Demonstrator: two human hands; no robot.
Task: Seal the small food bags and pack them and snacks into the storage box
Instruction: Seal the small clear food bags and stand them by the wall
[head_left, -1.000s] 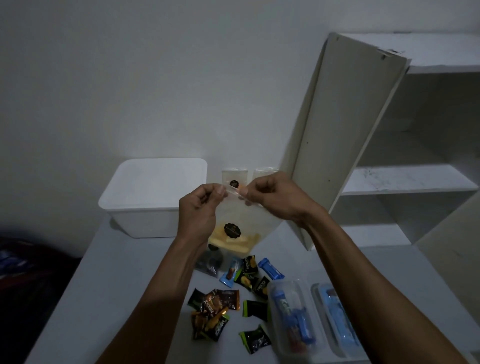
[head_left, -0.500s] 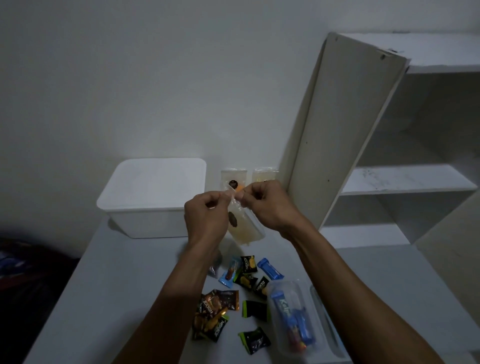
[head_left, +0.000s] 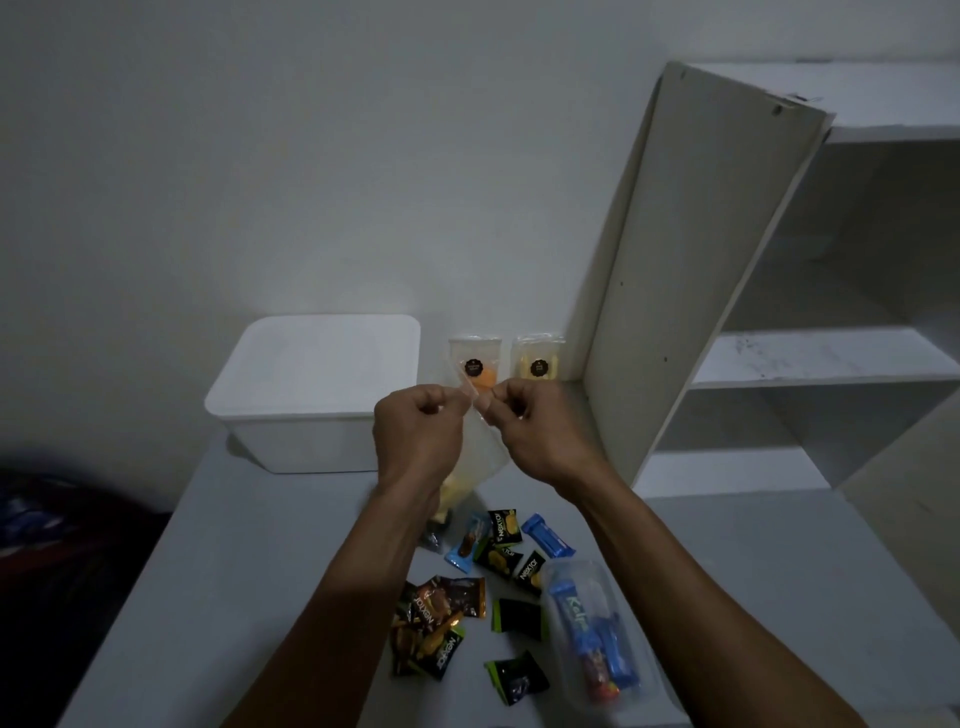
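Observation:
A small clear food bag with pale yellow pieces at its bottom hangs above the table between my hands. My left hand and my right hand both pinch its top strip, fingertips close together. Two more clear food bags stand against the wall behind: one with orange contents, one with yellow contents. The white storage box sits at the back left with its lid on. Several wrapped snacks lie scattered on the table below my wrists.
A clear plastic container holding blue-wrapped bars lies at the front right of the grey table. A white shelf unit with an open door panel stands on the right. Something dark lies off the table's left edge.
My hands have drawn closer together along the bag's top, and the bag has turned edge-on, hanging narrower than a second ago.

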